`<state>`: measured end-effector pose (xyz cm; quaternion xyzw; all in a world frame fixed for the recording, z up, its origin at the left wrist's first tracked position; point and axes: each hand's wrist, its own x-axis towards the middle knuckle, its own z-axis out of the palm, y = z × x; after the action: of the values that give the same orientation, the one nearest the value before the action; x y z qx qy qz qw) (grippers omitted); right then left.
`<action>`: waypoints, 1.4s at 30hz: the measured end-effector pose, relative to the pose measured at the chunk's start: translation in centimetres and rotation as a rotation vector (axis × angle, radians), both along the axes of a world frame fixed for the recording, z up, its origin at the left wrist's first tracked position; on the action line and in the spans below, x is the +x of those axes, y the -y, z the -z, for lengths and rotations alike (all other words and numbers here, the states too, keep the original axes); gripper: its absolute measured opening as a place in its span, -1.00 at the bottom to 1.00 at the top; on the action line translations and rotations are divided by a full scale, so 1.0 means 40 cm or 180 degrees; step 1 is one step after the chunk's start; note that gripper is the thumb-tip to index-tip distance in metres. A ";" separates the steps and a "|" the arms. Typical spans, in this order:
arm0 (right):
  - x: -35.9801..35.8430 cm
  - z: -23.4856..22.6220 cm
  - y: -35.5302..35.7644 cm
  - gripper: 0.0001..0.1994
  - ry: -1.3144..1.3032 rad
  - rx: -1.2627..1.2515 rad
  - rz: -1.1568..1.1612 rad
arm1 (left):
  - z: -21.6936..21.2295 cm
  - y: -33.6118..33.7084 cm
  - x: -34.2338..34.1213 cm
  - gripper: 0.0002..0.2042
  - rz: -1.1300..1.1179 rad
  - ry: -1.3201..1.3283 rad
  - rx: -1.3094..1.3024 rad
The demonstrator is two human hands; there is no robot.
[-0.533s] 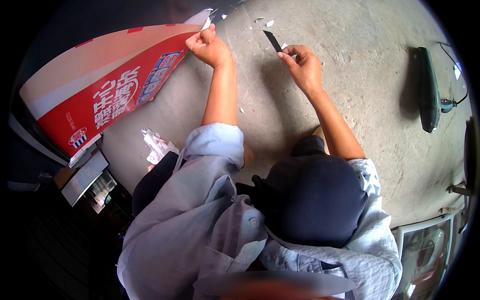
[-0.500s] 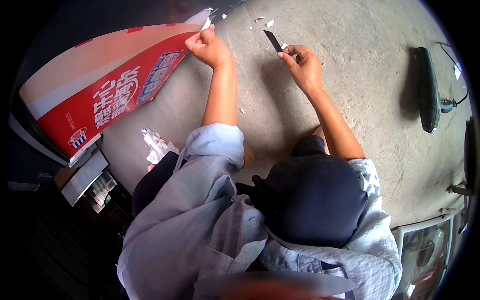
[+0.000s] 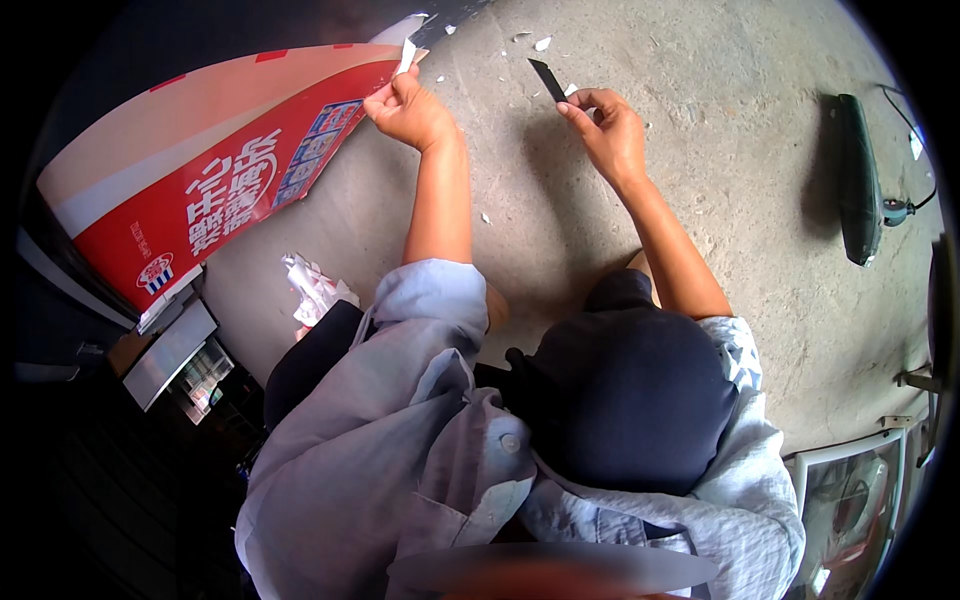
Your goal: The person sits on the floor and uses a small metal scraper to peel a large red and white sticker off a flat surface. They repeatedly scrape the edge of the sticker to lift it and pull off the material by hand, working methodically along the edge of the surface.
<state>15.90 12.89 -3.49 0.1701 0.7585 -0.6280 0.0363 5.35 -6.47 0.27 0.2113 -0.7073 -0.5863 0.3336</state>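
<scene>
My left hand (image 3: 412, 114) pinches a small white strip of paper or film (image 3: 406, 56) that points upward from its fingertips. It is beside the far right tip of a large red and peach printed sheet (image 3: 135, 237), whose surface curves at the left. My right hand (image 3: 613, 138) holds a flat black blade (image 3: 546, 79) with a slanted end between thumb and fingers, above the floor and apart from the sheet. A small white piece (image 3: 571, 90) shows at the right fingertips; whether it is held I cannot tell.
Small white scraps (image 3: 542, 44) lie on the concrete floor (image 3: 740, 150) beyond my hands. A crumpled white and red bundle (image 3: 315, 290) is left of my knee. A long dark tool with a cord (image 3: 859, 180) lies right. A pale-framed glass panel (image 3: 850, 500) stands at lower right.
My left hand has drawn slightly toward me and left, and the white strip now stands clear above its fingers. The right hand and blade have hardly moved.
</scene>
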 end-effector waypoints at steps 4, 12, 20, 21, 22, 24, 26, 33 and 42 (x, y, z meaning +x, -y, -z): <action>0.001 0.012 0.003 -0.79 -0.0060 0.0011 0.0037 | 0.003 0.026 0.017 -0.88 -0.0159 0.0190 -0.0173; -0.002 -0.002 -0.006 -0.79 -0.0077 0.0096 0.0041 | 0.040 0.128 0.069 -0.89 -0.0582 0.0464 0.0450; -0.001 -0.010 0.004 -0.78 -0.0111 0.0136 -0.0023 | 0.167 0.252 0.199 -0.81 -0.0294 0.1288 0.0514; -0.001 -0.013 0.006 -0.78 -0.0075 0.0174 -0.0081 | 0.172 0.253 0.201 -0.78 0.0305 0.1363 0.0176; 0.001 -0.007 0.006 -0.78 -0.0095 0.0136 -0.0015 | 0.150 0.223 0.176 -0.75 0.0788 0.1772 0.0071; 0.003 0.008 0.007 -0.79 -0.0147 0.0047 0.0113 | 0.102 0.141 0.106 -0.72 0.1393 0.2157 0.0264; 0.003 0.002 0.006 -0.78 -0.0124 0.0001 0.0122 | 0.068 0.059 0.050 -0.71 0.1482 0.2128 0.0930; 0.009 -0.013 -0.014 -0.78 -0.0047 0.0103 0.0081 | 0.095 -0.011 -0.076 -0.66 0.1011 0.2090 0.1849; 0.015 -0.019 -0.021 -0.78 0.0005 0.0066 0.0052 | 0.097 -0.038 -0.094 -0.72 0.0336 0.2056 0.1816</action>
<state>16.48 13.72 -2.74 0.1771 0.7635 -0.6203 0.0300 1.60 -4.96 -3.60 0.4312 -0.5949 -0.6784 -0.0071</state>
